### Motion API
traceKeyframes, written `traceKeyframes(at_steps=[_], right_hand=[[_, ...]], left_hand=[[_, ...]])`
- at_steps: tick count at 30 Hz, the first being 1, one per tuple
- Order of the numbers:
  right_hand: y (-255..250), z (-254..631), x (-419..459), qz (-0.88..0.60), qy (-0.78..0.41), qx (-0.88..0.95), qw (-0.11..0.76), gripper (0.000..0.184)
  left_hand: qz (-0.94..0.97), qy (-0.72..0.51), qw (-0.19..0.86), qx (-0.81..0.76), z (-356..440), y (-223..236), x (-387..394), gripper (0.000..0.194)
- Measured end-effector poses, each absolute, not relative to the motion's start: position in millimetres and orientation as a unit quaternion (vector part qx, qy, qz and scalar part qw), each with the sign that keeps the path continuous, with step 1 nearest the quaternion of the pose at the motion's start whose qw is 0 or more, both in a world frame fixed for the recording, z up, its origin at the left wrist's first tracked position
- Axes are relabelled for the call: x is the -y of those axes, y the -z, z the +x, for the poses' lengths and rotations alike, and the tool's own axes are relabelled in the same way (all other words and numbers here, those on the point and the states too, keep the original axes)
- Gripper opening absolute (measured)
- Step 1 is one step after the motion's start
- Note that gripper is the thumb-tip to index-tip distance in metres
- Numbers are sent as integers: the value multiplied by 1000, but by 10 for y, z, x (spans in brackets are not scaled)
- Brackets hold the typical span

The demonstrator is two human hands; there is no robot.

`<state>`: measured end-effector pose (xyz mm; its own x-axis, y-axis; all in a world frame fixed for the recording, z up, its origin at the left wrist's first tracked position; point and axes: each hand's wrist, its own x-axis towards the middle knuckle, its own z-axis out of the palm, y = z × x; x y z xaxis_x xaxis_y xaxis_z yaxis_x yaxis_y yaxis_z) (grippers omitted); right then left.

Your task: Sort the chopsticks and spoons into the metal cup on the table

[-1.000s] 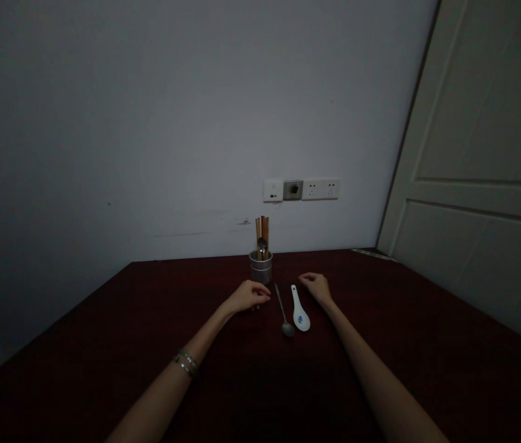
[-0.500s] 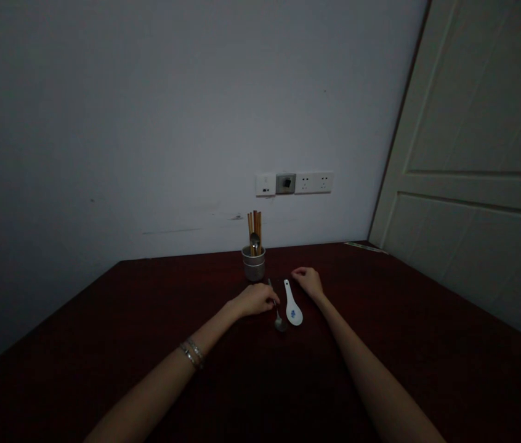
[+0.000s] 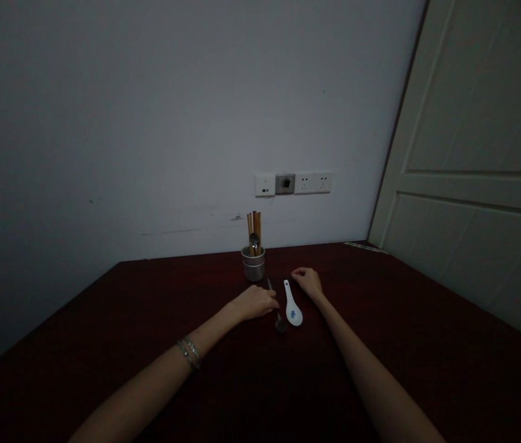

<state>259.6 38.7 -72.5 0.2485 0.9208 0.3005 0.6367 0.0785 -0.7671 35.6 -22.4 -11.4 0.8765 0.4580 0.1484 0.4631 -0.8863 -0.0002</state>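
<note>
A long-handled metal spoon [image 3: 281, 325] lies on the dark red table, bowl toward me. Around the middle of its handle the fingers of my left hand [image 3: 257, 302] are closed, hiding part of the handle; its far end pokes out beyond them. To the right of it rests a white soup spoon [image 3: 294, 313] with a blue mark in the bowl, touched by neither hand. My right hand [image 3: 308, 282] lies on the table just right of the white handle, fingers drawn together, nothing visible in them.
Behind my left hand stands a metal utensil holder [image 3: 254, 269] with several wooden chopsticks [image 3: 259, 224] and a metal spoon [image 3: 254, 240] in it. The table [image 3: 186, 277] meets a wall with sockets [image 3: 312, 183]. A pale panelled door [image 3: 473, 178] rises at the right.
My left hand has moved right, from beside the metal spoon onto its handle, and closed on it. The right hand keeps its place by the white spoon. The view has shifted slightly.
</note>
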Motion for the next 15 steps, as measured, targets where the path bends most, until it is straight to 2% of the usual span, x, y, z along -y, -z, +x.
traceKeyframes(at_steps=[4, 9, 15], right_hand=[[716, 2596, -377, -660, -164, 590, 435, 19], [714, 2594, -370, -658, -167, 592, 434, 19], [726, 2598, -380, -649, -165, 597, 441, 19]], left_hand=[[-973, 61, 80, 206, 338, 104, 214, 18], [-974, 58, 102, 194, 305, 67, 228, 20], [-970, 109, 49, 210, 266, 1, 276, 23]])
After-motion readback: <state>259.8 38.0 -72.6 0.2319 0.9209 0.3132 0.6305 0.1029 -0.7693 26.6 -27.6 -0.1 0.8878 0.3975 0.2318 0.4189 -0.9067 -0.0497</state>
